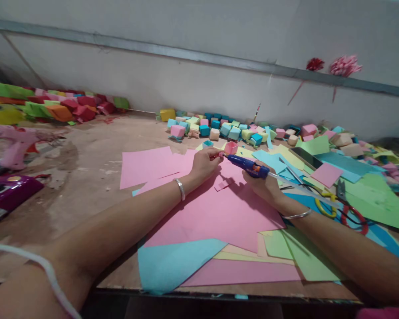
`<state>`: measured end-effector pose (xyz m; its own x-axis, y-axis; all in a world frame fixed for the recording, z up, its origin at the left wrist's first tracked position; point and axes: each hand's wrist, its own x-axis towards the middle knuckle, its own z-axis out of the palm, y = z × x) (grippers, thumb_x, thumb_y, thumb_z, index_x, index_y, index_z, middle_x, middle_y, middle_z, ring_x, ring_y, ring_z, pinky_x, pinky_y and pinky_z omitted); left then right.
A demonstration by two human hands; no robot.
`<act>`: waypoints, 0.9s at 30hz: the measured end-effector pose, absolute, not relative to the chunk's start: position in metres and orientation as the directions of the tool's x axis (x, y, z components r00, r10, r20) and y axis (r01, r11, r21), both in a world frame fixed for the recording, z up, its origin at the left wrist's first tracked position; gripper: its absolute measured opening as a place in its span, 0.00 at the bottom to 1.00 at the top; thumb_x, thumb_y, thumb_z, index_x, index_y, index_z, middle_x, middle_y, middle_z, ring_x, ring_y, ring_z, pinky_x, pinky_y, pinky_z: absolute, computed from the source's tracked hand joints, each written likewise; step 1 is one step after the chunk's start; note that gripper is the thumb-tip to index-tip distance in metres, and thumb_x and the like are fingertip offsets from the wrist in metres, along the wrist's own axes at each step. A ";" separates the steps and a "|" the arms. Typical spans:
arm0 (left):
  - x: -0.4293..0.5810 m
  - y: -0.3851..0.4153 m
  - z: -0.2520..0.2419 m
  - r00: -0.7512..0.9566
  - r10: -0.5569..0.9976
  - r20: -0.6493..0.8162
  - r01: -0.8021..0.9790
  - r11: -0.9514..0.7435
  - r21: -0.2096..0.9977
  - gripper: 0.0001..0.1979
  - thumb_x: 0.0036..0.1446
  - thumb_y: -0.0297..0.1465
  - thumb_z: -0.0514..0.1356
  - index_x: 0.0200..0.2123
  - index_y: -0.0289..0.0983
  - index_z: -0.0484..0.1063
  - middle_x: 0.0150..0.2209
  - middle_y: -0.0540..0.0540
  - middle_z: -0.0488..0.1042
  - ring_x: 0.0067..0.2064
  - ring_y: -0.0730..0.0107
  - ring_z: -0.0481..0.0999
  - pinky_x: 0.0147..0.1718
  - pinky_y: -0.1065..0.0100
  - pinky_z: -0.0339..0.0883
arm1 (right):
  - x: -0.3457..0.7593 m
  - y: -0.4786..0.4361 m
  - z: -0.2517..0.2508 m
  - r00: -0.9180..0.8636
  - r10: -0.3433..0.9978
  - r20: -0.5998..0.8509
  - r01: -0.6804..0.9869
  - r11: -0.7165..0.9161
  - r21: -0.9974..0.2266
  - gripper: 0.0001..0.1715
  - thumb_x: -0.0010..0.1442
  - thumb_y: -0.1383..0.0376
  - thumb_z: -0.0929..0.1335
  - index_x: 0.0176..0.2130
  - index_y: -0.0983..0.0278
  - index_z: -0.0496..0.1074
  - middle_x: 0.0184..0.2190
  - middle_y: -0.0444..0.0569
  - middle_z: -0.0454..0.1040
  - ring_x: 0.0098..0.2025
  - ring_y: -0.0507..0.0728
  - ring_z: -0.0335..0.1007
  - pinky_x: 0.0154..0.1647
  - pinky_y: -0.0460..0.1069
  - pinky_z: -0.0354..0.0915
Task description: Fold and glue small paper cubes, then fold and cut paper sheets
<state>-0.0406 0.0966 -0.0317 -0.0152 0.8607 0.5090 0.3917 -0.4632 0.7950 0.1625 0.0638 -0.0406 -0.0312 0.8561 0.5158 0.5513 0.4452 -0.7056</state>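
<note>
My right hand [257,182] is wrapped round a blue glue gun [244,163] with a clear glue stick in its back end. The gun's nozzle points left, at the fingertips of my left hand [204,163]. Those fingers pinch a small pink paper piece [221,154] right at the nozzle. Just behind stand a pink paper box [231,147] and a smaller teal paper box [208,144], both open at the top. Under my hands lies a large pink paper sheet [216,217], with a small folded pink strip [224,184] on it.
Several little paper boxes [204,130] line the wall. To the right are scissors with red and yellow handles [354,219], a dark phone [306,158] and coloured sheets. A pink glue gun [18,144] and a purple device [13,195] lie left. A white cable [43,261] crosses my left arm.
</note>
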 end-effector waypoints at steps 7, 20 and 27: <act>-0.041 0.098 -0.033 0.012 0.854 0.519 0.400 -0.480 0.781 0.07 0.53 0.25 0.64 0.33 0.40 0.82 0.37 0.47 0.81 0.41 0.66 0.78 0.42 0.65 0.71 | 0.162 0.062 -0.039 -0.016 0.877 0.481 0.566 0.405 -0.718 0.14 0.51 0.62 0.67 0.24 0.59 0.56 0.21 0.41 0.59 0.26 0.53 0.54 0.25 0.51 0.54; -0.042 0.097 -0.032 0.010 0.866 0.500 0.400 -0.462 0.792 0.07 0.54 0.26 0.64 0.34 0.40 0.82 0.38 0.47 0.82 0.42 0.65 0.78 0.42 0.66 0.71 | 0.159 0.057 -0.033 -0.040 0.883 0.468 0.563 0.406 -0.720 0.12 0.53 0.63 0.66 0.24 0.59 0.56 0.21 0.43 0.60 0.25 0.54 0.55 0.28 0.53 0.55; -0.042 0.098 -0.034 0.001 0.871 0.491 0.394 -0.452 0.800 0.07 0.54 0.27 0.64 0.35 0.41 0.82 0.40 0.47 0.82 0.42 0.65 0.79 0.43 0.65 0.72 | 0.159 0.059 -0.035 -0.039 0.876 0.481 0.596 0.407 -0.692 0.13 0.53 0.63 0.66 0.23 0.58 0.56 0.21 0.42 0.61 0.25 0.54 0.54 0.27 0.52 0.54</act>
<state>-0.0425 0.0976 -0.0337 0.0005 0.8709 0.4915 0.3942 -0.4519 0.8003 0.1594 0.0588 -0.0349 -0.0392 0.8758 0.4811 0.5959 0.4070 -0.6923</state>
